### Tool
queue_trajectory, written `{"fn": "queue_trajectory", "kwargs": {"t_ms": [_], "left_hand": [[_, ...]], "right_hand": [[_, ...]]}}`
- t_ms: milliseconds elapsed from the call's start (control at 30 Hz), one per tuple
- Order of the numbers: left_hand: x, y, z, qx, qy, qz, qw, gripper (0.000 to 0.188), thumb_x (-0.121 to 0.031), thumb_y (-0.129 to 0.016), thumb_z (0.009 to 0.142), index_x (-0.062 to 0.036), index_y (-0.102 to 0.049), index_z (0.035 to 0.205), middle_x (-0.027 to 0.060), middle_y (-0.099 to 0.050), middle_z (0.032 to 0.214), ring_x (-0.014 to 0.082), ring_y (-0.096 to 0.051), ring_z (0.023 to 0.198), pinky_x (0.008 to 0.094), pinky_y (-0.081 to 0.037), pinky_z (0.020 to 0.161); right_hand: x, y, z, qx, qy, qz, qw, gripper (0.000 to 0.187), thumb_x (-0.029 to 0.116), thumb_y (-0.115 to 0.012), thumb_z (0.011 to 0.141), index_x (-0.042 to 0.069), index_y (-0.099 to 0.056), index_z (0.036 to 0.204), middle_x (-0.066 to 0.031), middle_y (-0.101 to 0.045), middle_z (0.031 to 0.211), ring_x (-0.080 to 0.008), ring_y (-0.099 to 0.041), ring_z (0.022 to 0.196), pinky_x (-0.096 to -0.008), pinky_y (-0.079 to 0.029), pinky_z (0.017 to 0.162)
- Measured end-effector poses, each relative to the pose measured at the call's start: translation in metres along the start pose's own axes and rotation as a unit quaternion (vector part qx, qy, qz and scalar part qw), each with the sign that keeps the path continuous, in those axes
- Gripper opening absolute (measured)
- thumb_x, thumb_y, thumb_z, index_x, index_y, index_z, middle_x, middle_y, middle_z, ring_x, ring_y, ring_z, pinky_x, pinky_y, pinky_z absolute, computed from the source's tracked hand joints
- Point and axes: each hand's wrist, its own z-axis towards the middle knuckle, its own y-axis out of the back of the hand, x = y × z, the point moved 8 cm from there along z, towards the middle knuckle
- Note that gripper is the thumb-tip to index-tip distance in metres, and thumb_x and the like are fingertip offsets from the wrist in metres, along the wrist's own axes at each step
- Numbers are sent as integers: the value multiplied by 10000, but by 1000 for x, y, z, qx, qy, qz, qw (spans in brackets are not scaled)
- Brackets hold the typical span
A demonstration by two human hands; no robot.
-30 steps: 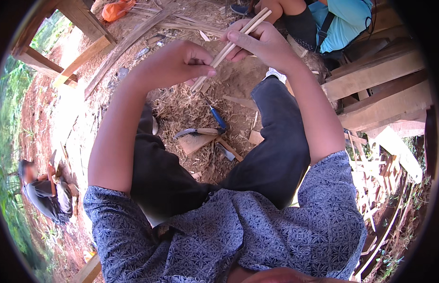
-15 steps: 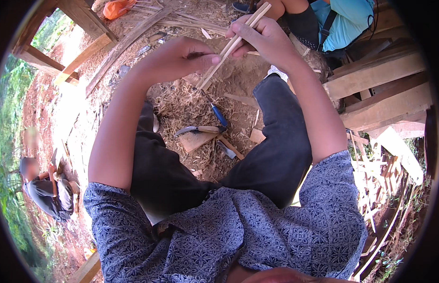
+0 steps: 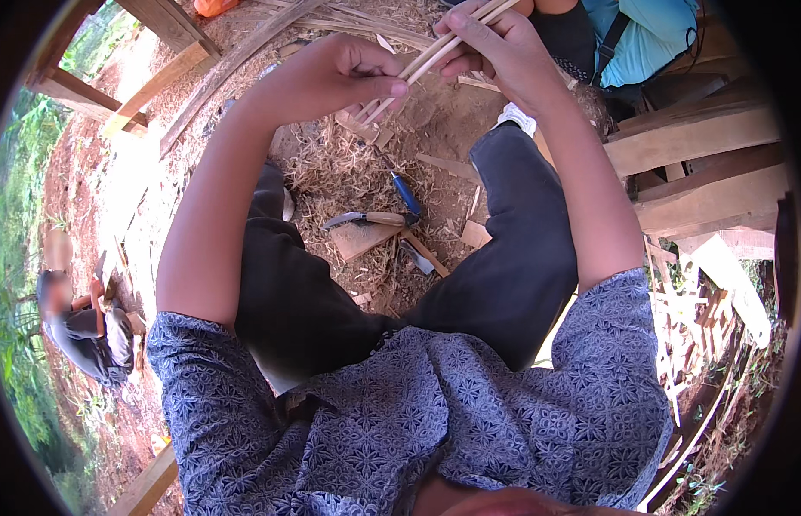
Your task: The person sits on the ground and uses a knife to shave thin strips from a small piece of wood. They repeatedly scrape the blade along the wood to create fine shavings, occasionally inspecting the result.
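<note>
Both hands are raised in front of me, holding thin pale wooden sticks point(image 3: 431, 55) that lie side by side and slant up to the right. My left hand point(image 3: 353, 79) pinches their lower end between thumb and fingers. My right hand point(image 3: 495, 53) grips them farther up, its thumb lying along them. Below, on the ground between my legs, lies a curved knife with a wooden handle point(image 3: 383, 218), across a wooden block point(image 3: 359, 242). A blue-handled tool point(image 3: 406, 196) rests beside it, and a bladed tool with a wooden handle point(image 3: 428, 255) lies nearer to me.
Wood shavings point(image 3: 319, 172) cover the ground around the tools. Long wooden strips point(image 3: 246, 64) lie at the far left. Wooden beams point(image 3: 702, 133) stand at the right. Someone in light blue point(image 3: 654, 43) sits close by at the far right; another person point(image 3: 86, 331) crouches at the left.
Both hands and the sticks have moved slightly up and to the right in the picture. The left hand's fingers show more spread beneath the sticks. The grip stays on them.
</note>
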Motion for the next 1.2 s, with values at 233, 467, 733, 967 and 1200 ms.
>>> {"fn": "queue_trajectory", "kwargs": {"t_ms": [233, 467, 733, 967, 1200], "left_hand": [[0, -11, 0, 60, 37, -29, 997, 306, -342, -577, 998, -69, -716, 997, -14, -703, 850, 49, -653, 745, 211, -536, 653], [-1, 18, -1, -55, -8, -5, 998, 266, -254, -636, 976, -6, -690, 1054, 5, -659, 829, 52, -544, 777, 279, -476, 714], [-2, 18, -2, -36, -27, 73, 996, 189, -190, -646, 952, -27, -689, 1036, 65, -672, 793, 92, -572, 735, 319, -476, 681], [12, 41, -7, -109, -81, 210, 968, 157, -165, -652, 886, -27, -692, 948, 172, -685, 825, 277, -655, 725, 393, -506, 671], [28, 74, -34, -192, -23, 271, 943, 181, -202, -634, 859, -28, -685, 864, 197, -663, 805, 343, -644, 736, 441, -493, 672]], "right_hand": [[5, -3, -10, -42, -13, -40, 998, 175, 190, -612, 967, 32, -597, 892, -22, -599, 784, -101, -629, 655, -240, -549, 576], [7, -2, -4, -57, -17, -71, 996, 180, 186, -619, 957, 11, -608, 915, -57, -635, 790, -135, -670, 651, -246, -565, 563], [-3, -2, -6, -77, -44, -74, 993, 195, 179, -631, 947, -15, -615, 933, -90, -660, 820, -158, -695, 688, -254, -585, 588], [-60, -7, -1, -39, -61, -163, 984, 292, 289, -604, 976, 4, -654, 1013, -84, -679, 864, -145, -704, 741, -242, -593, 649], [-197, -49, 13, 65, -141, -282, 947, 373, 366, -663, 918, 34, -694, 1084, -68, -701, 867, -123, -693, 687, -237, -585, 598]]}}
